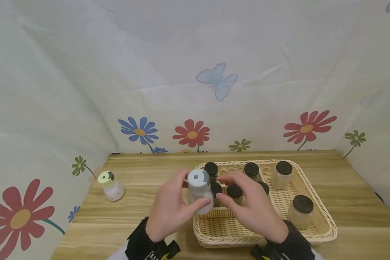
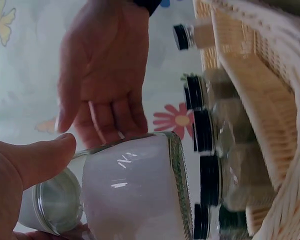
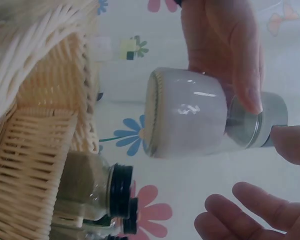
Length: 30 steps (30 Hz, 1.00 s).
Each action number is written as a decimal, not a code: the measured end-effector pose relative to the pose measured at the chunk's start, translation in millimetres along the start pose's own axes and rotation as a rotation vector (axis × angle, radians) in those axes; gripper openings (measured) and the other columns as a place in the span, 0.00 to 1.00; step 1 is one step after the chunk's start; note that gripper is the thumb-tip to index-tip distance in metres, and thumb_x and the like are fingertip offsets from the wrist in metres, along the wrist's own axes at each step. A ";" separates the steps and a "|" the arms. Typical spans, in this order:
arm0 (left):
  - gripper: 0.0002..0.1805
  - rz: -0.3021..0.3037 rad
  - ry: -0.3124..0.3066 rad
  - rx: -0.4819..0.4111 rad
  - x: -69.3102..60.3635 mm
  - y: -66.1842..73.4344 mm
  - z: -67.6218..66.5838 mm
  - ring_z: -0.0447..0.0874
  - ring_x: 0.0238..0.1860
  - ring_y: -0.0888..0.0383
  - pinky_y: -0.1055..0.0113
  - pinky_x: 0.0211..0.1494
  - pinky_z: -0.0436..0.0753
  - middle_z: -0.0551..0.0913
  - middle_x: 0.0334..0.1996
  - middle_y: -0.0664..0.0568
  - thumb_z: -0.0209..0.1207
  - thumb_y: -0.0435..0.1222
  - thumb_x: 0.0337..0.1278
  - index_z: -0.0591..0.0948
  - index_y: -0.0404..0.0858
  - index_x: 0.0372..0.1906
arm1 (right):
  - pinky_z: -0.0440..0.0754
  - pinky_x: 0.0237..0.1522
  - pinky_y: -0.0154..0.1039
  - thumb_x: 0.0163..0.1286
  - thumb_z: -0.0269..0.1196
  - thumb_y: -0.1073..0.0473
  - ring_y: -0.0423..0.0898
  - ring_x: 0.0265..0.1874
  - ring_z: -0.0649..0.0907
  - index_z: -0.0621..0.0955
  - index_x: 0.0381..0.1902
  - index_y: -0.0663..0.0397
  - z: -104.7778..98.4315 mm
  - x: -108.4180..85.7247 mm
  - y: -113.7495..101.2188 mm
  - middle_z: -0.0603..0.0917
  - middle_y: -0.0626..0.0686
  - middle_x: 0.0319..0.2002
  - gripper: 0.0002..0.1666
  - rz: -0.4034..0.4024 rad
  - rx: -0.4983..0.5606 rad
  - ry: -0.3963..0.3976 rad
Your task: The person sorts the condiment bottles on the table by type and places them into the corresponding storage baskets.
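In the head view, my left hand (image 1: pixel 172 207) grips a clear glass shaker jar (image 1: pixel 201 196) with a pale grey cap, thumb on one side and fingers on the other. White contents fill much of the jar's body in the left wrist view. My right hand (image 1: pixel 255 207) hovers beside it over the basket, fingers spread and slightly bent, holding nothing. In the right wrist view the right thumb overlaps the edge of the grey cap (image 3: pixel 265 117); the head view shows a gap between them.
A wicker basket (image 1: pixel 325 231) with dividers holds several black-lidded jars, among them one jar (image 1: pixel 302 213) at the right front. Another shaker jar (image 1: pixel 114 190), with a yellow-green cap, stands on the wooden table (image 1: pixel 143 169) at left. Flower-printed cloth hangs behind.
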<state>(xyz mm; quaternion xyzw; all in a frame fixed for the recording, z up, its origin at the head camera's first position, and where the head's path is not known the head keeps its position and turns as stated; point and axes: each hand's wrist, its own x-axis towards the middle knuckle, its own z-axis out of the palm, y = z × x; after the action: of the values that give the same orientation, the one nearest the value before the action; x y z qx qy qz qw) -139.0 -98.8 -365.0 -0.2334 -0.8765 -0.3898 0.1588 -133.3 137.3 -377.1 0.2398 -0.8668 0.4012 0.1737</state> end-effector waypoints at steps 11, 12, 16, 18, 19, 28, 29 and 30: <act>0.29 0.061 -0.060 -0.094 -16.3 19.6 14.6 0.82 0.48 0.69 0.65 0.50 0.85 0.83 0.51 0.71 0.73 0.57 0.55 0.78 0.53 0.59 | 0.85 0.50 0.39 0.66 0.74 0.51 0.36 0.51 0.84 0.77 0.65 0.35 -4.5 -17.5 -28.9 0.83 0.34 0.53 0.31 -0.082 0.067 0.040; 0.29 0.063 -0.061 -0.097 -17.6 21.1 15.5 0.82 0.47 0.70 0.65 0.50 0.86 0.84 0.50 0.70 0.73 0.56 0.55 0.78 0.53 0.59 | 0.85 0.50 0.38 0.65 0.75 0.51 0.35 0.51 0.83 0.77 0.65 0.35 -4.5 -18.2 -30.3 0.83 0.33 0.53 0.31 -0.085 0.061 0.044; 0.28 0.090 -0.066 -0.101 -21.2 25.1 19.6 0.82 0.48 0.69 0.64 0.51 0.87 0.84 0.51 0.68 0.75 0.49 0.55 0.78 0.52 0.60 | 0.86 0.50 0.39 0.63 0.76 0.49 0.35 0.51 0.84 0.77 0.65 0.37 -5.0 -21.6 -34.3 0.84 0.33 0.53 0.33 -0.084 0.038 0.049; 0.29 0.099 -0.073 -0.111 -22.1 26.1 21.5 0.83 0.48 0.69 0.64 0.52 0.87 0.84 0.51 0.68 0.76 0.47 0.55 0.78 0.53 0.61 | 0.86 0.50 0.40 0.62 0.77 0.48 0.35 0.51 0.84 0.77 0.64 0.37 -5.6 -23.6 -35.6 0.84 0.33 0.53 0.34 -0.074 0.016 0.052; 0.30 0.104 -0.077 -0.118 -22.5 26.5 22.4 0.83 0.49 0.69 0.64 0.52 0.87 0.84 0.52 0.69 0.76 0.47 0.55 0.77 0.54 0.61 | 0.86 0.50 0.40 0.61 0.77 0.48 0.34 0.51 0.84 0.77 0.64 0.38 -6.1 -24.6 -36.2 0.83 0.33 0.53 0.34 -0.068 0.008 0.051; 0.36 0.124 -0.107 -0.149 -26.2 28.7 29.7 0.85 0.50 0.68 0.66 0.54 0.86 0.84 0.54 0.66 0.75 0.51 0.55 0.72 0.53 0.66 | 0.85 0.50 0.39 0.59 0.79 0.48 0.34 0.50 0.84 0.79 0.62 0.39 -17.2 -27.2 -40.2 0.83 0.31 0.52 0.34 -0.100 -0.004 0.014; 0.36 0.120 -0.114 -0.156 -26.7 28.9 30.5 0.85 0.50 0.68 0.66 0.54 0.86 0.84 0.54 0.65 0.75 0.51 0.56 0.71 0.53 0.67 | 0.85 0.50 0.39 0.59 0.79 0.48 0.33 0.49 0.84 0.79 0.62 0.38 -19.2 -27.4 -40.7 0.83 0.31 0.52 0.34 -0.100 -0.004 0.003; 0.36 0.115 -0.124 -0.165 -27.0 29.2 31.2 0.85 0.51 0.68 0.66 0.55 0.86 0.85 0.54 0.65 0.74 0.51 0.56 0.71 0.52 0.67 | 0.85 0.50 0.39 0.58 0.79 0.47 0.33 0.49 0.84 0.79 0.62 0.38 -21.3 -27.6 -41.2 0.83 0.31 0.52 0.34 -0.098 -0.006 -0.009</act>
<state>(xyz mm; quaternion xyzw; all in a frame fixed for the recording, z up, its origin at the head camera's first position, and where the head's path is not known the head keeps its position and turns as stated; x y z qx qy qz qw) -103.7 -65.8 -379.8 -0.3192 -0.8347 -0.4359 0.1065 -85.4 138.3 -352.3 0.2833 -0.8559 0.3887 0.1897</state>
